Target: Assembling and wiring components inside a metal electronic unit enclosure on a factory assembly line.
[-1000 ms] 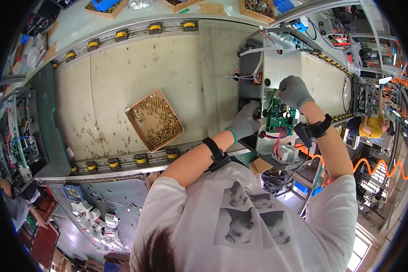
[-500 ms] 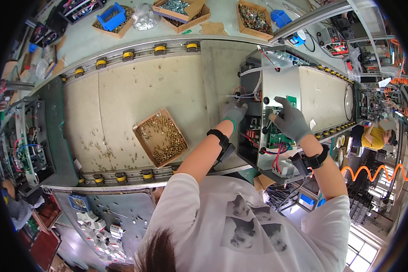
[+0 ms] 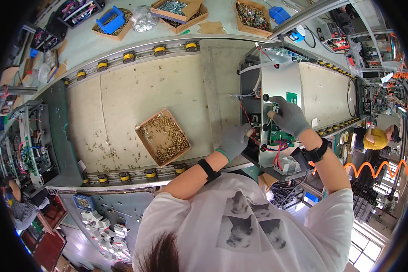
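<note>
Left hand [image 3: 235,139] has dropped lower along metal chassis [image 3: 283,79], right of frame centre — fingertips apparently pinching red-black wire [image 3: 244,108], now stretched straighter; work seems shifted to wire's lower end. Right hand [image 3: 289,119] stays over green circuit board [image 3: 279,136] — index, thumb apart; cannot tell grip.

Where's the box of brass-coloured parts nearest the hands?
Head view, left of centre: the cardboard box lies on the pale bed, left of the left hand, just above the lower yellow-and-black rollers.
</note>
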Available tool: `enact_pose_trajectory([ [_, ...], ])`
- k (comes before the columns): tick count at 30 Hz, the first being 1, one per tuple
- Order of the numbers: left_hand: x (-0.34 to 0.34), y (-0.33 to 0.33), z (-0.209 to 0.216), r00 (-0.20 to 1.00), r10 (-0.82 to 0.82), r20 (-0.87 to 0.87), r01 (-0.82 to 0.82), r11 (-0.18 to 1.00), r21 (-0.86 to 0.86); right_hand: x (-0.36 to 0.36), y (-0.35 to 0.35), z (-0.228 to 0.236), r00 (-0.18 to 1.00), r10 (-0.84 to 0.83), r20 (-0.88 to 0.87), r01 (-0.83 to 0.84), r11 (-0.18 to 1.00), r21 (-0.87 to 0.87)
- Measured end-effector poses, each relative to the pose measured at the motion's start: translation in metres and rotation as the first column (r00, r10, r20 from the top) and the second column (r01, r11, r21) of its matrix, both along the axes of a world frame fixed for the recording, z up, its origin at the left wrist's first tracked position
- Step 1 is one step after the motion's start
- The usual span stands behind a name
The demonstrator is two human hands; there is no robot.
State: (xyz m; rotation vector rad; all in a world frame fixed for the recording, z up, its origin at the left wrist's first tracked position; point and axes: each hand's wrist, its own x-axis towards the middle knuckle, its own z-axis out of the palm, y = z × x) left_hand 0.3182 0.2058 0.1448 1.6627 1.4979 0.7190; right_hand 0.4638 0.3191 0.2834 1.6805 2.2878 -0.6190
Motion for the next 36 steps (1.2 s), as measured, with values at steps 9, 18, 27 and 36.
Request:
enact_pose_trajectory([
  [9, 0.01, 0.032, -0.033, 0.99, -0.062, -0.124, 0.057, 0.997, -0.047, -0.006, 0.006, 0.005, 0.999, -0.026, -0.026, 0.024, 0.994, -0.103],
  [18, 0.02, 0.033, 0.048, 0.876, -0.081, -0.475, 0.081, 0.996, -0.021, -0.002, 0.007, 0.008, 0.996, -0.061, -0.071, 0.048, 0.983, -0.175],
  [27, -0.016, 0.042, 0.049, 0.759, 0.103, 0.643, -0.095, 0.994, -0.048, 0.003, 0.006, 0.015, 0.981, -0.143, -0.129, 0.106, 0.961, -0.257],
  [36, 0.004, 0.083, 0.012, 0.959, 0.218, 0.179, -0.195, 0.971, -0.137, 0.015, 0.003, 0.017, 0.965, -0.129, -0.228, 0.057, 0.952, -0.3],
])
